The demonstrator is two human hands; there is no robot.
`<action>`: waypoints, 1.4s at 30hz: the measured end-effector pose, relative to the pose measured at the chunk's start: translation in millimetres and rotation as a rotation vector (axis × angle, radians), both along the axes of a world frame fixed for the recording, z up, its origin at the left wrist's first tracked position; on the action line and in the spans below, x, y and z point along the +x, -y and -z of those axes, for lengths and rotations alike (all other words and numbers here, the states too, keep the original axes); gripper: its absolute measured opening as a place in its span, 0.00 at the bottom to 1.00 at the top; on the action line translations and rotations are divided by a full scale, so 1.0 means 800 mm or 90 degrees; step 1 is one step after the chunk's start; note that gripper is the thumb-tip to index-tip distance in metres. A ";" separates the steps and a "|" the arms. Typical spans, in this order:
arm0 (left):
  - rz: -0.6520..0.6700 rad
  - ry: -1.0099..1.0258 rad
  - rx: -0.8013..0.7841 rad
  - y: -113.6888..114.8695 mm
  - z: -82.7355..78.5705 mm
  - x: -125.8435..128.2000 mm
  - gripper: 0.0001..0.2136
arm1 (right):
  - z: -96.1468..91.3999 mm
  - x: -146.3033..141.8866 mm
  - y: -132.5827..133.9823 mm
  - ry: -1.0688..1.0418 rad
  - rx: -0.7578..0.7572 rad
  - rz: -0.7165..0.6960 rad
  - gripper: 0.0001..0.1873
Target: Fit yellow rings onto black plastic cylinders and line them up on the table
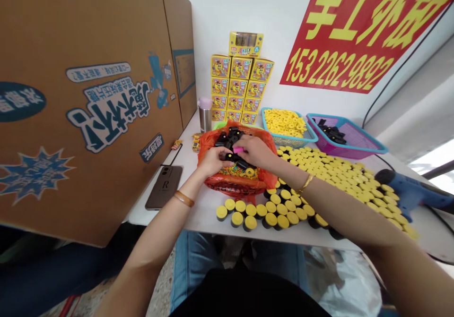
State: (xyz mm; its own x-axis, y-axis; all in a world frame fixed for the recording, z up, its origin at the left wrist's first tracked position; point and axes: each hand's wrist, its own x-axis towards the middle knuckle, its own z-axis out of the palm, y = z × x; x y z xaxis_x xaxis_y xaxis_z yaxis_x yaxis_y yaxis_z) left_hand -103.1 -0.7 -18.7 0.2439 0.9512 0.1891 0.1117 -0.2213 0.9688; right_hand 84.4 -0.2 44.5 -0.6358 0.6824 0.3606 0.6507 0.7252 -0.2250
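My left hand (212,161) and my right hand (257,149) meet over an orange-red plastic bag (213,144) lying on the white table. My left fingers close on a black roll (238,162) with a small yellow centre, and my right fingers touch it from above. A pink piece (238,150) is pinched in my right fingers. Below my hands, small multicoloured candies (230,170) lie in the bag, and more black rolls (229,136) sit at its far side. Many yellow-topped black cylinders (283,208) stand in rows on the table, right of and below the bag.
A large printed cardboard box (92,109) towers at the left, with a phone (164,187) next to it. Behind the bag stand stacked yellow boxes (234,85), a steel flask (205,117), a blue basket (283,140) of yellow rings and a purple basket (354,140). A blue tool (407,189) lies at the right.
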 end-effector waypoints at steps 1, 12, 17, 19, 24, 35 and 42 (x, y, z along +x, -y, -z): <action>-0.018 -0.006 0.011 -0.002 0.002 -0.001 0.18 | 0.012 0.004 -0.002 -0.046 -0.070 0.010 0.07; -0.090 -0.043 0.060 -0.006 0.010 0.000 0.16 | 0.058 0.053 -0.014 0.118 -0.171 0.049 0.10; -0.113 -0.088 0.115 0.003 0.001 0.002 0.18 | 0.056 0.056 -0.016 -0.227 -0.403 0.074 0.02; -0.118 -0.090 0.132 0.006 -0.002 0.006 0.19 | 0.051 0.052 -0.015 -0.450 -0.509 0.114 0.05; -0.091 -0.057 0.149 0.021 -0.009 0.023 0.30 | 0.041 0.023 0.000 -0.775 -0.667 0.123 0.09; -0.037 -0.102 0.297 0.030 -0.004 0.029 0.15 | 0.043 0.006 0.015 -0.852 -0.689 0.144 0.06; -0.090 -0.083 0.300 0.038 -0.005 0.034 0.11 | 0.042 0.004 0.023 -0.834 -0.702 0.090 0.15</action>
State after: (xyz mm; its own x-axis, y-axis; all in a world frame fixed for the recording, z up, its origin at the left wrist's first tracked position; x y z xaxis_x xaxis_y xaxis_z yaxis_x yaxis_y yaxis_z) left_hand -75.9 -31.0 -14.8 0.1698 0.7949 0.5825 0.2855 -0.6054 0.7430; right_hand 87.5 -18.5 11.2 -0.2404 0.9664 -0.0910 -0.3190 -0.1672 -0.9329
